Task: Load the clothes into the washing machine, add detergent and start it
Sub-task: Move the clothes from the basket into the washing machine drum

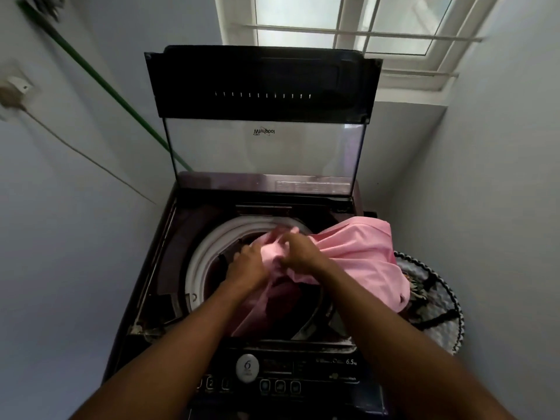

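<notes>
Both my hands are bunched into a pink garment over the open drum of the washing machine. My left hand grips its near fold; my right hand pinches the cloth just beside it. Beyond my fingers the lid stands upright. The cloth trails right over a laundry basket.

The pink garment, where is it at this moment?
In the head view, the pink garment drapes over the washing machine's right edge, gripped by both hands above the drum.
</notes>
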`<move>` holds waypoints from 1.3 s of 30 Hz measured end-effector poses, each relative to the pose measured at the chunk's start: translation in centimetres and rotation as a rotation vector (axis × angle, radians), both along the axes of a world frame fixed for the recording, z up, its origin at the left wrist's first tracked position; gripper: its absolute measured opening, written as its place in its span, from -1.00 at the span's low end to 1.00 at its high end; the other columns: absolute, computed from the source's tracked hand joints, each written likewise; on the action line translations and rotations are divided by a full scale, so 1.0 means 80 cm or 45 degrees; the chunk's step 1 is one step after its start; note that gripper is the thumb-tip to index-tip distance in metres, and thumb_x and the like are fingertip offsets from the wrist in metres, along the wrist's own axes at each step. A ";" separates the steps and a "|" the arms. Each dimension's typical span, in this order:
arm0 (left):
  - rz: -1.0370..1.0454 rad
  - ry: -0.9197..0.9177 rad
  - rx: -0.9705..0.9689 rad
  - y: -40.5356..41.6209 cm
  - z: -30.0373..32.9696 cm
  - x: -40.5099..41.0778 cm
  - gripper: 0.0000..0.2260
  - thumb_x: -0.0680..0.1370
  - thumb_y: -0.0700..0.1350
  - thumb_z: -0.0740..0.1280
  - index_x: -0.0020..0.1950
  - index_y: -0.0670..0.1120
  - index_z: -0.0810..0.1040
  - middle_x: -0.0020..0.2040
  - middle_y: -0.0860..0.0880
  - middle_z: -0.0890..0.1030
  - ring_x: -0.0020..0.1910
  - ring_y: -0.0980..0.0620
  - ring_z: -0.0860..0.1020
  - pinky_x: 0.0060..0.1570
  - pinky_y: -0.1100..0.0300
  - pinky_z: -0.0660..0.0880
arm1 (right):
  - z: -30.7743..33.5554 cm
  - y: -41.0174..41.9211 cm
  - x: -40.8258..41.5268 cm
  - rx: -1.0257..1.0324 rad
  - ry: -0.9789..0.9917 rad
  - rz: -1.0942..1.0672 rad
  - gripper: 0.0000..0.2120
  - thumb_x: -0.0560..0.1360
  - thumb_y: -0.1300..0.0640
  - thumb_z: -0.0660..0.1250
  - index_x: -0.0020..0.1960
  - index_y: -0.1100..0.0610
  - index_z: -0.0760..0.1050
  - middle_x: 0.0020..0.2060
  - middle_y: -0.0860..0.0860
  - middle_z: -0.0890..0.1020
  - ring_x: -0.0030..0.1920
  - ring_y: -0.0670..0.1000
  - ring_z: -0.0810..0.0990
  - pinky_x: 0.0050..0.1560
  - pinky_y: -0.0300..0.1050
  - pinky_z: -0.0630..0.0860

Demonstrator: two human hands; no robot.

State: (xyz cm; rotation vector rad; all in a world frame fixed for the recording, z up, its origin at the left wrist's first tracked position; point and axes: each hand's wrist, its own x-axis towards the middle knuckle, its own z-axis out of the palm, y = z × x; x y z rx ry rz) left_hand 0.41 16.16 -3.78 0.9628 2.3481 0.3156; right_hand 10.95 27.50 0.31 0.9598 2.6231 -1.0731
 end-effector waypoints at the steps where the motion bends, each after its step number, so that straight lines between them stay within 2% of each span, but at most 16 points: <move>1: -0.059 -0.021 -0.158 -0.003 -0.010 0.000 -0.22 0.36 0.23 0.36 0.53 0.18 0.14 0.39 -0.09 0.40 0.33 -0.21 0.43 0.26 -0.09 0.44 | -0.015 -0.002 0.004 -0.008 -0.099 0.025 -0.48 0.40 0.17 0.48 0.33 0.23 0.48 0.21 0.20 0.60 0.24 0.19 0.55 0.18 -0.14 0.37; 2: -0.109 -0.046 -0.271 -0.006 -0.016 0.003 -0.15 0.33 0.16 0.43 0.55 0.10 0.14 0.46 -0.12 0.33 0.38 -0.23 0.37 0.31 -0.11 0.39 | -0.024 -0.003 0.009 -0.009 -0.168 0.054 -0.43 0.38 0.16 0.50 0.35 0.22 0.46 0.21 0.19 0.60 0.24 0.19 0.55 0.21 -0.08 0.43; 4: -0.168 -0.090 -0.310 -0.004 -0.016 0.010 -0.18 0.35 0.04 0.54 0.52 0.00 0.23 0.48 -0.15 0.31 0.41 -0.22 0.34 0.34 -0.10 0.37 | -0.033 0.001 0.018 -0.018 -0.201 0.084 -0.41 0.35 0.20 0.52 0.35 0.22 0.45 0.20 0.17 0.60 0.22 0.18 0.56 0.20 0.00 0.48; 7: -0.231 -0.074 -0.116 0.021 -0.004 0.020 -0.30 0.37 -0.01 0.54 0.47 0.01 0.35 0.37 -0.09 0.45 0.35 -0.12 0.43 0.30 -0.02 0.44 | -0.029 0.021 0.033 0.084 -0.030 0.037 -0.46 0.31 0.29 0.50 0.28 0.19 0.54 0.18 0.17 0.61 0.21 0.18 0.55 0.22 0.02 0.46; 11: -0.363 -0.178 0.171 0.070 0.011 0.053 -0.39 0.34 -0.04 0.51 0.38 0.03 0.44 0.24 -0.06 0.50 0.25 -0.07 0.50 0.19 0.08 0.47 | -0.014 0.058 0.065 0.408 0.074 -0.178 -0.49 0.36 0.17 0.45 0.31 0.02 0.51 0.26 0.09 0.46 0.27 0.18 0.40 0.25 0.11 0.41; 13: -0.439 -0.197 0.311 0.091 0.020 0.077 -0.35 0.37 -0.10 0.52 0.44 0.00 0.40 0.31 -0.08 0.47 0.31 -0.05 0.45 0.27 0.16 0.39 | -0.010 0.073 0.086 0.511 0.052 -0.256 -0.41 0.37 0.13 0.45 0.38 -0.02 0.44 0.36 0.08 0.39 0.34 0.18 0.32 0.25 0.08 0.37; 16: -0.552 -0.185 0.480 0.118 0.028 0.108 -0.22 0.37 -0.13 0.54 0.53 -0.02 0.29 0.48 -0.07 0.32 0.48 -0.01 0.26 0.43 0.19 0.24 | -0.015 0.090 0.122 0.576 -0.111 -0.337 -0.17 0.32 0.00 0.53 0.50 -0.08 0.23 0.50 0.10 0.19 0.47 0.20 0.17 0.33 0.21 0.29; 19: -0.709 -0.019 0.406 0.138 0.031 0.133 -0.09 0.33 0.02 0.58 0.57 0.00 0.18 0.57 -0.13 0.14 0.56 -0.08 0.09 0.51 0.02 0.12 | -0.032 0.105 0.159 0.218 -0.137 -0.621 0.04 0.24 -0.15 0.58 0.55 -0.21 0.06 0.54 0.13 0.04 0.52 0.23 0.08 0.42 0.31 0.21; 22: -0.776 0.189 0.284 0.154 0.033 0.151 0.10 0.27 0.17 0.58 0.61 0.11 -0.05 0.61 -0.17 -0.13 0.58 -0.16 -0.11 0.54 -0.08 -0.01 | -0.051 0.109 0.185 -0.236 0.059 -0.862 0.10 0.15 -0.22 0.59 0.55 -0.20 0.08 0.46 0.19 0.22 0.41 0.26 0.33 0.38 0.15 0.38; 24: -0.791 0.180 0.221 0.166 0.028 0.157 0.17 0.25 0.17 0.60 0.60 0.16 -0.16 0.59 -0.15 -0.27 0.58 -0.19 -0.18 0.53 -0.14 0.00 | -0.060 0.105 0.190 -0.357 0.199 -0.883 -0.04 0.24 -0.12 0.60 0.51 -0.08 0.18 0.35 0.14 0.46 0.23 0.14 0.53 0.14 -0.03 0.53; 26: -0.837 0.104 0.142 0.177 0.024 0.157 0.19 0.25 0.13 0.62 0.61 0.10 -0.16 0.59 -0.19 -0.28 0.59 -0.19 -0.14 0.53 -0.06 0.08 | -0.062 0.104 0.188 -0.380 0.234 -0.881 -0.20 0.34 -0.04 0.57 0.45 0.01 0.24 0.18 0.08 0.60 0.03 0.04 0.60 -0.10 -0.17 0.52; 28: -0.868 0.018 0.072 0.185 0.021 0.154 0.20 0.25 0.09 0.63 0.62 0.03 -0.16 0.58 -0.22 -0.30 0.58 -0.21 -0.12 0.52 0.02 0.11 | -0.059 0.108 0.184 -0.400 0.213 -0.872 -0.30 0.41 0.00 0.53 0.40 0.08 0.24 0.00 0.04 0.60 -0.15 -0.04 0.58 -0.32 -0.25 0.46; 30: -0.870 -0.011 0.035 0.190 0.023 0.152 0.20 0.26 0.08 0.63 0.61 0.01 -0.17 0.56 -0.24 -0.32 0.58 -0.24 -0.08 0.52 0.03 0.13 | -0.057 0.115 0.181 -0.431 0.167 -0.841 -0.34 0.44 0.01 0.50 0.37 0.13 0.21 -0.05 0.06 0.57 -0.19 -0.02 0.57 -0.43 -0.22 0.41; 33: -0.863 -0.039 0.028 0.196 0.028 0.153 0.21 0.25 0.04 0.64 0.61 0.01 -0.18 0.56 -0.26 -0.32 0.58 -0.23 -0.04 0.49 0.09 0.15 | -0.053 0.123 0.176 -0.412 0.071 -0.761 -0.35 0.47 0.01 0.46 0.36 0.20 0.17 0.02 0.17 0.56 -0.09 0.12 0.56 -0.29 -0.11 0.41; 36: -0.882 -0.060 0.035 0.199 0.034 0.152 0.18 0.26 0.03 0.64 0.62 -0.02 -0.12 0.57 -0.28 -0.24 0.58 -0.20 0.01 0.43 0.18 0.18 | -0.048 0.128 0.173 -0.408 0.013 -0.719 -0.33 0.48 0.04 0.46 0.37 0.23 0.14 -0.04 0.16 0.51 -0.07 0.12 0.52 -0.18 -0.09 0.39; 39: -0.894 -0.072 0.037 0.200 0.037 0.152 0.16 0.26 0.04 0.64 0.62 -0.04 -0.08 0.59 -0.27 -0.19 0.59 -0.17 -0.08 0.42 0.21 0.14 | -0.044 0.129 0.172 -0.397 -0.031 -0.711 -0.31 0.46 0.05 0.47 0.38 0.25 0.14 -0.04 0.15 0.49 -0.06 0.11 0.50 -0.14 -0.11 0.38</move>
